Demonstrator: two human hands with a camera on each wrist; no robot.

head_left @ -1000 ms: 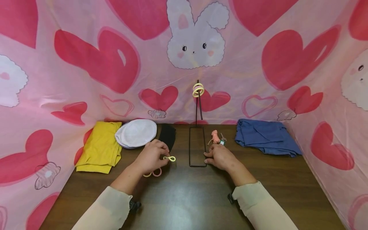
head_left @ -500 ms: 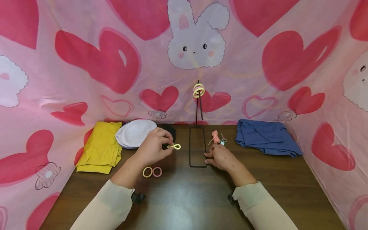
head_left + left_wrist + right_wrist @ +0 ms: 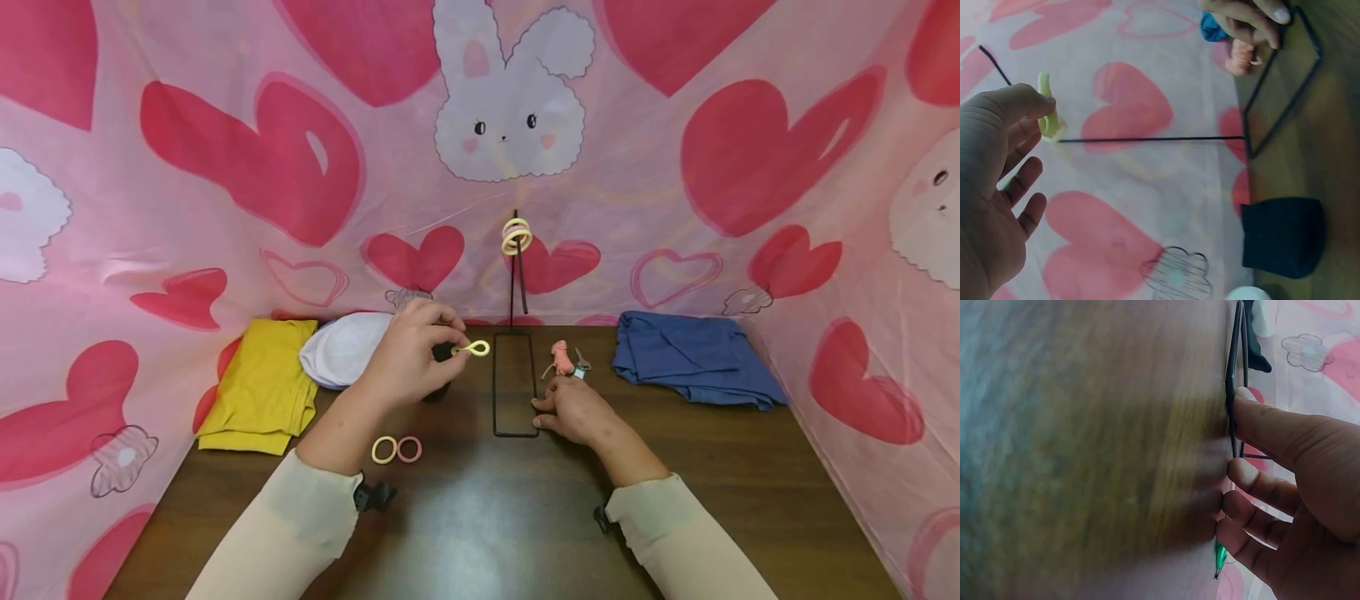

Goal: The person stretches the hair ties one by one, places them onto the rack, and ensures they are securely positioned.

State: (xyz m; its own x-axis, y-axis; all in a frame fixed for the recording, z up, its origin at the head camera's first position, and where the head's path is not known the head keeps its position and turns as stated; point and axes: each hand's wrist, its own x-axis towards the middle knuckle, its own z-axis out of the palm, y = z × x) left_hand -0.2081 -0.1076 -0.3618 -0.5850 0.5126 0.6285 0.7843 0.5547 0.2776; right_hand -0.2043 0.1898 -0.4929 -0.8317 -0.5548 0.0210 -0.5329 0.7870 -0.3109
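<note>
My left hand [image 3: 411, 354] pinches a pale yellow hair tie [image 3: 480, 342], twisted into a small loop, between thumb and fingers. The left wrist view shows this hair tie [image 3: 1052, 122] raised off the table, the other fingers loosely bent. A thin black wire stand [image 3: 513, 434] has a rectangular base and a tall rod with a slanting arm. Yellow and pink hair ties [image 3: 506, 244] hang near its top. My right hand [image 3: 576, 410] holds the base's right side, thumb and index finger at the wire. A yellow hair tie [image 3: 373, 451] and a pink hair tie [image 3: 408, 462] lie on the table.
At the back left are a folded yellow cloth [image 3: 258, 383], a white round fabric item [image 3: 341, 346] and a black cloth [image 3: 1283, 236]. A pink figure keychain [image 3: 561, 358] lies just beyond my right hand. Folded blue cloth [image 3: 690, 358] sits at the back right.
My left hand has moved up and right with the yellow hair tie, towards the stand, uncovering the two hair ties on the table. My right hand has stayed at the base.
</note>
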